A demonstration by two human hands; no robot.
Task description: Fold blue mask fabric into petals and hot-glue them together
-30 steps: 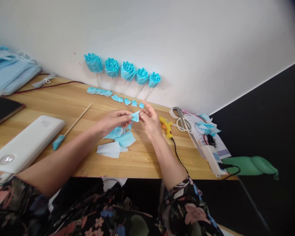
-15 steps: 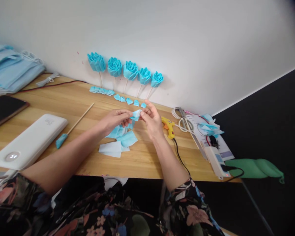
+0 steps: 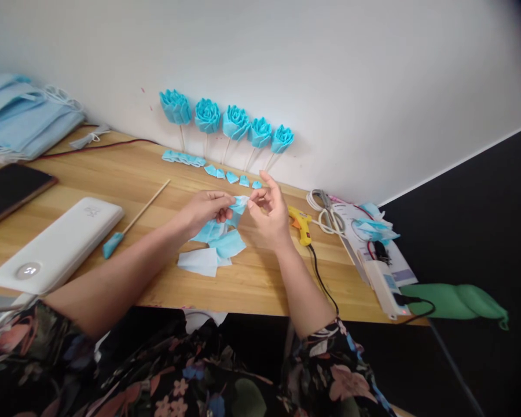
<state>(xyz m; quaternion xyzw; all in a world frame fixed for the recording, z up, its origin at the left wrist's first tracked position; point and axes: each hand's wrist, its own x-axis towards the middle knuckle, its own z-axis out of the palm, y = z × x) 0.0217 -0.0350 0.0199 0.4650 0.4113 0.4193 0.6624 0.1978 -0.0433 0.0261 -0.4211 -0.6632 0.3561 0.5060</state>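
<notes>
My left hand [image 3: 211,208] pinches a small folded piece of blue-and-white mask fabric [image 3: 239,203] between thumb and fingers. My right hand [image 3: 270,213] is at the fabric's other end, thumb and a finger pressed together on its white edge, the other fingers raised. Below them on the wooden table lie loose cut pieces of blue fabric [image 3: 228,244] and a white-side-up piece [image 3: 197,261]. Behind my hands is a row of small folded petals [image 3: 231,177]. To the left lies a wooden stick with a blue bud [image 3: 113,245] on its end.
Several blue fabric roses [image 3: 207,116] on sticks lean at the wall. A yellow glue gun [image 3: 303,226] with its cord and scissors [image 3: 331,221] lie right. A power strip [image 3: 384,288] sits at the right edge. Left are a power bank [image 3: 58,243], phone [image 3: 15,191] and stacked masks [image 3: 26,119].
The view has shifted slightly, so things appear a little further right. My hands stay close together at the fabric piece, with the right fingers slightly changed in pose.
</notes>
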